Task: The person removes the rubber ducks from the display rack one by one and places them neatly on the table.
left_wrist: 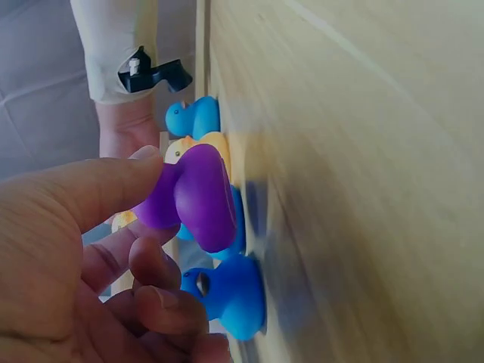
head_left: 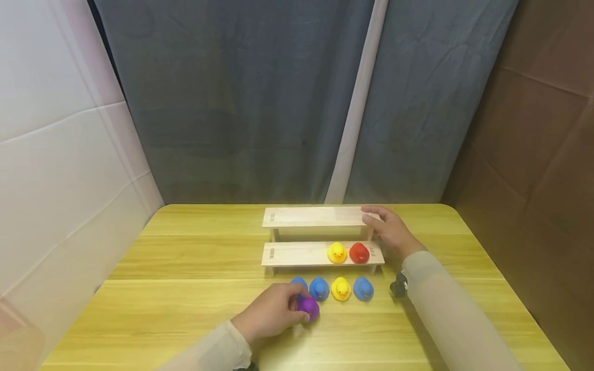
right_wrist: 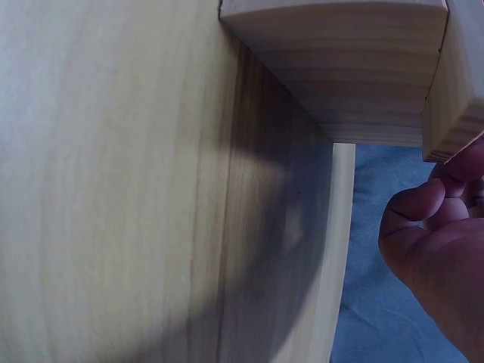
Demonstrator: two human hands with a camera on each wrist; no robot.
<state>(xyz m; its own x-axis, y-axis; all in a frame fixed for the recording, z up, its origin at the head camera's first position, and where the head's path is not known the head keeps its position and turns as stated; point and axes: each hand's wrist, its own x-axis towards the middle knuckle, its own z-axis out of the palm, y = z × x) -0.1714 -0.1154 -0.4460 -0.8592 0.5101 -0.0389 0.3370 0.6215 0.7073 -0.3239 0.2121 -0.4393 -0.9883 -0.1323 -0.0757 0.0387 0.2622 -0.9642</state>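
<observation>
Between thumb and fingertips my left hand [head_left: 274, 312] pinches a purple rubber duck [head_left: 308, 308], seen close up in the left wrist view, held just off the tabletop. Past it stands a row of rubber ducks: a partly hidden blue duck [head_left: 299, 281], another blue duck [head_left: 319, 289], a yellow duck [head_left: 341, 289] and a third blue duck [head_left: 363, 289]. My right hand [head_left: 394, 232] grips the right end of the back wooden shelf [head_left: 315, 216]. In the right wrist view its curled fingers [right_wrist: 412, 208] lie at the shelf's edge.
In front of the back shelf stands a lower wooden shelf [head_left: 297, 254], bearing a yellow duck [head_left: 336, 253] and a red duck [head_left: 359, 253] on its right half. Both shelves stand on a wooden table [head_left: 185, 304]. A grey curtain [head_left: 232, 103] hangs behind.
</observation>
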